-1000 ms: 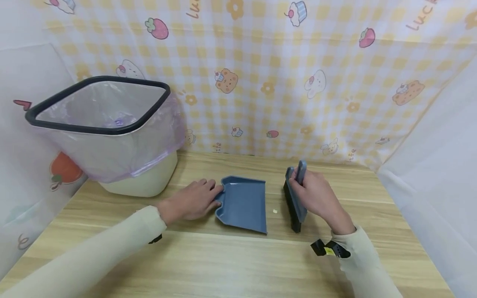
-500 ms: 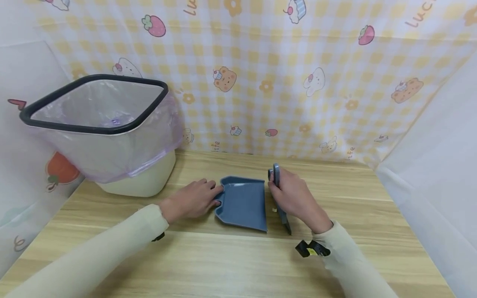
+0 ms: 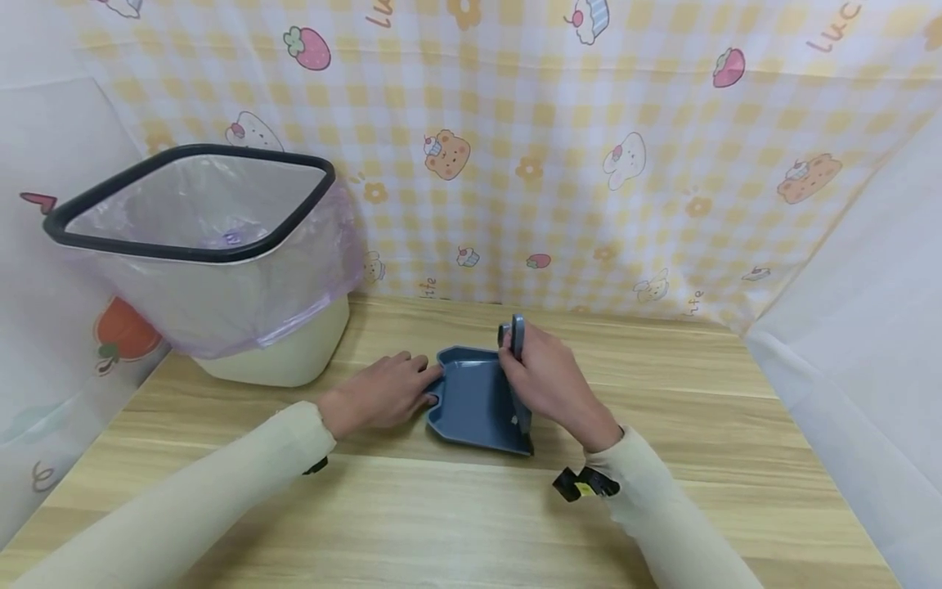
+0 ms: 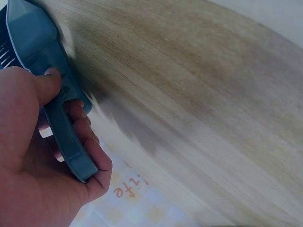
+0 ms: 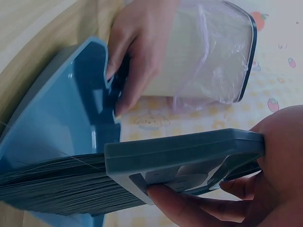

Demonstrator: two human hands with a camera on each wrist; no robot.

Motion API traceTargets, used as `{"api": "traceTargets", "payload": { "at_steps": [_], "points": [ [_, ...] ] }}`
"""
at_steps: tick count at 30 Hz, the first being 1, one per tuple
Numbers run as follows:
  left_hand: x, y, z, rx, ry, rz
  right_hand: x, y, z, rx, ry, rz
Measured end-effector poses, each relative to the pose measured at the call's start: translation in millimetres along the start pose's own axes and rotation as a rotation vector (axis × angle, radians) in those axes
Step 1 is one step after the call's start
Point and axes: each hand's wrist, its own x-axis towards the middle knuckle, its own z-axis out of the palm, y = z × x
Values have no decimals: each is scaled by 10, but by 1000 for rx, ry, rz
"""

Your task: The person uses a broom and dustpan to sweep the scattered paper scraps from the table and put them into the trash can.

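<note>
The blue-grey dustpan lies flat on the wooden table, its wide mouth facing right. My left hand grips its handle; in the left wrist view the thumb lies on top and the fingers curl around it. My right hand holds a matching hand brush upright by its handle. In the right wrist view the dark bristles reach down over the dustpan's front part. A small pale scrap shows at the brush's left side, inside the dustpan's mouth.
A cream trash bin with a black rim and a pale purple liner stands at the back left, behind my left forearm. A checked curtain hangs along the table's back edge. White cloth closes off the right side.
My right hand has moved left with the brush, from right of the dustpan to over its mouth. The pale scrap has shifted left from the table into the dustpan. My left hand stays put.
</note>
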Motion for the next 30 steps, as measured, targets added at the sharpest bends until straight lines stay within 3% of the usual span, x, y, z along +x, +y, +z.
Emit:
{"api": "traceTargets", "payload": {
  "at_steps": [6, 12, 20, 25, 30],
  "points": [
    [13, 4, -26, -10, -13, -9, 59, -77, 13, 63, -22, -9],
    [31, 4, -21, -37, -34, -16, 30, -67, -135, 124, -21, -1],
    [48, 14, -89, -39, -21, 2, -139, 208, -467, 44, 46, 52],
    [65, 20, -318, -5, 14, 26, -265, 394, -570, 13, 45, 91],
    [88, 49, -714, -19, 25, 27, -349, 505, -595, -8, 45, 95]
  ]
}}
